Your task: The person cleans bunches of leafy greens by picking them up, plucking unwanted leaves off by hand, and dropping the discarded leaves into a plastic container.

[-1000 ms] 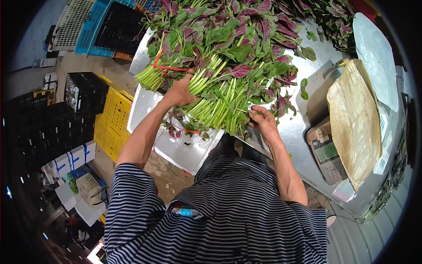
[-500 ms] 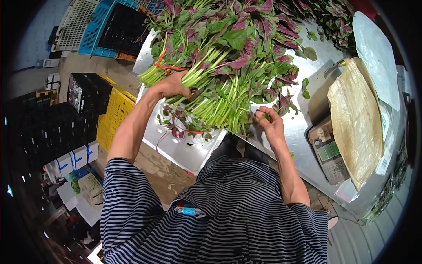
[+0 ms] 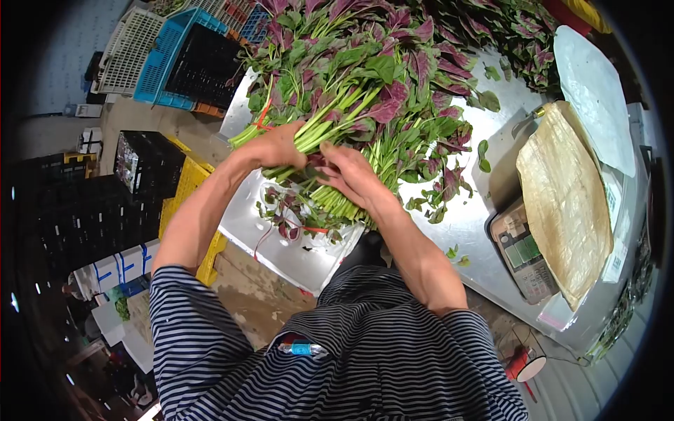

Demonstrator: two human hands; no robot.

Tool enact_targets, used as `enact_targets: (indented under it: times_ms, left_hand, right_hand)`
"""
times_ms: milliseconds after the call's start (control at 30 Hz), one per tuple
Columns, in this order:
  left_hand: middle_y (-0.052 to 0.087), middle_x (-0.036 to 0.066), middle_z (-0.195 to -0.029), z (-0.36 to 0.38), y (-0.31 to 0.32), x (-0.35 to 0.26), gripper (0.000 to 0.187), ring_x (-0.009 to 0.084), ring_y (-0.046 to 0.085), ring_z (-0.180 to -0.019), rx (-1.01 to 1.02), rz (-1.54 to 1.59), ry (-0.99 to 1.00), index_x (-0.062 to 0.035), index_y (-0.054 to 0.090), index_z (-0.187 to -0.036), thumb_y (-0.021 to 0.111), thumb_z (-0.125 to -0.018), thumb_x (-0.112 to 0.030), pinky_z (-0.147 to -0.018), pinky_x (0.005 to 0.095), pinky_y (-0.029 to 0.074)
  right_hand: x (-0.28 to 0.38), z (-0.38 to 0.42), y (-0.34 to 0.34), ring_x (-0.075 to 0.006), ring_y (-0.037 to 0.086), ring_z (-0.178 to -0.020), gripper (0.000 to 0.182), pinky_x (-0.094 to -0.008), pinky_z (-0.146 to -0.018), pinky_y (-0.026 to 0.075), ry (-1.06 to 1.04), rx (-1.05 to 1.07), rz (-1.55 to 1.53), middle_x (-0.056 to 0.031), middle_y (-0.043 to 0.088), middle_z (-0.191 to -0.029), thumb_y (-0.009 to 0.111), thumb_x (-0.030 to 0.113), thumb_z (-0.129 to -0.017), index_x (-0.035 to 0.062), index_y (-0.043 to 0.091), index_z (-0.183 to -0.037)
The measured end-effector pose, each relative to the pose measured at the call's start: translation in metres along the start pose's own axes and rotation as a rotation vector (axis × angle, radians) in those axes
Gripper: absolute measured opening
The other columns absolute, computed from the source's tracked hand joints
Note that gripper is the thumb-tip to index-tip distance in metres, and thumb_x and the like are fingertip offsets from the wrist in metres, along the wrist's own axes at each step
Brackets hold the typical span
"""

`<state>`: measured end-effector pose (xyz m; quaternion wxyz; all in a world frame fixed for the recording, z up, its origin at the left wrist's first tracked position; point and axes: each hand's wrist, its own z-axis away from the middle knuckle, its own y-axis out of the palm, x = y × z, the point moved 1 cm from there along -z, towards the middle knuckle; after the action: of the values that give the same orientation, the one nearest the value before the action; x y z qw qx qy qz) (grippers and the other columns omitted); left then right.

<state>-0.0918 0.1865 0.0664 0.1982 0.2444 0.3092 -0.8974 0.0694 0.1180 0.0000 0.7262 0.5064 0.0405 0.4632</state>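
My left hand (image 3: pixel 277 146) is closed round the light green stems of a bunch of leafy greens (image 3: pixel 323 130) with purple and green leaves. Close beside it, my right hand (image 3: pixel 347 172) has its fingers bent at the stems just below the bunch; its fingertips are partly hidden among stalks, and what they grip is too hidden to name. More greens (image 3: pixel 421 70) lie heaped on the metal table (image 3: pixel 463 235). A red tie (image 3: pixel 264 116) circles stems left of my left hand. Loose leaves and a red strip (image 3: pixel 316 229) lie below the stems.
A scale with keys (image 3: pixel 523 249) stands on the right, partly under a tan sheet (image 3: pixel 565 210). A pale sheet (image 3: pixel 593 98) lies behind it. Blue (image 3: pixel 158 63), black (image 3: pixel 203 67) and yellow (image 3: pixel 186 186) crates are at the left. A red object (image 3: pixel 518 363) is at lower right.
My right hand has moved left and up from the table's front edge to the stems beside my left hand. My left hand still holds the bunch. The whole view has shifted slightly.
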Motion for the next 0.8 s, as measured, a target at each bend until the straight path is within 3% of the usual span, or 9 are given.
enact_targets:
  times_ms: [167,267,400,567,700,800]
  left_hand:
    - [0.063,0.019,-0.087,0.038,-0.007,-0.059,0.073,0.0268,0.063,-0.082,-0.099,-0.361,-0.120,0.0002,0.036,-0.130,0.068,-0.064,-0.002,-0.071,0.0348,0.052]
    - [0.062,0.025,-0.085,0.052,-0.008,-0.058,0.076,0.0377,0.062,-0.083,-0.277,-0.580,0.194,0.0017,0.032,-0.130,0.070,-0.064,-0.005,-0.071,0.0432,0.051]
    - [0.061,0.027,-0.087,0.072,-0.011,-0.079,0.075,0.0437,0.059,-0.087,-0.299,-0.701,0.139,0.0027,0.034,-0.127,0.072,-0.064,-0.007,-0.077,0.0495,0.047]
    - [0.061,0.027,-0.090,0.090,-0.008,-0.097,0.070,0.0442,0.058,-0.090,-0.284,-0.709,0.109,0.0010,0.036,-0.126,0.069,-0.065,-0.005,-0.079,0.0484,0.047]
    - [0.063,0.022,-0.090,0.062,-0.024,-0.066,0.067,0.0373,0.062,-0.086,-0.230,-0.525,0.248,-0.0007,0.040,-0.126,0.066,-0.065,-0.002,-0.074,0.0411,0.051]
    - [0.063,0.012,-0.086,0.057,-0.036,-0.061,0.061,0.0232,0.062,-0.079,-0.149,-0.215,0.211,-0.0020,0.045,-0.124,0.061,-0.065,0.001,-0.069,0.0318,0.051]
  right_hand:
    - [0.010,-0.025,0.020,-0.0183,0.057,-0.098,0.040,-0.0349,-0.087,0.047,-0.213,0.198,-0.369,-0.0051,0.059,-0.103,0.065,0.031,-0.087,0.0048,0.053,-0.115]
    - [0.021,-0.025,0.040,-0.0185,0.057,-0.098,0.040,-0.0354,-0.090,0.045,-0.259,0.168,-0.486,-0.0047,0.059,-0.103,0.066,0.035,-0.086,0.0068,0.054,-0.111]
    - [0.032,-0.022,0.059,-0.0212,0.059,-0.095,0.047,-0.0390,-0.085,0.048,-0.365,0.117,-0.398,-0.0080,0.061,-0.102,0.070,0.034,-0.082,0.0013,0.054,-0.112]
    - [0.037,-0.005,0.057,-0.0209,0.059,-0.094,0.048,-0.0394,-0.084,0.049,-0.401,0.042,-0.277,-0.0086,0.061,-0.102,0.071,0.035,-0.081,0.0025,0.054,-0.112]
    - [0.038,-0.019,0.035,-0.0204,0.058,-0.098,0.042,-0.0403,-0.090,0.047,-0.284,0.141,-0.432,-0.0077,0.060,-0.106,0.065,0.038,-0.086,0.0095,0.054,-0.115]
    - [0.034,-0.007,0.028,-0.0257,0.060,-0.096,0.056,-0.0410,-0.083,0.050,-0.289,0.098,-0.354,-0.0113,0.059,-0.106,0.069,0.039,-0.082,0.0002,0.051,-0.117]
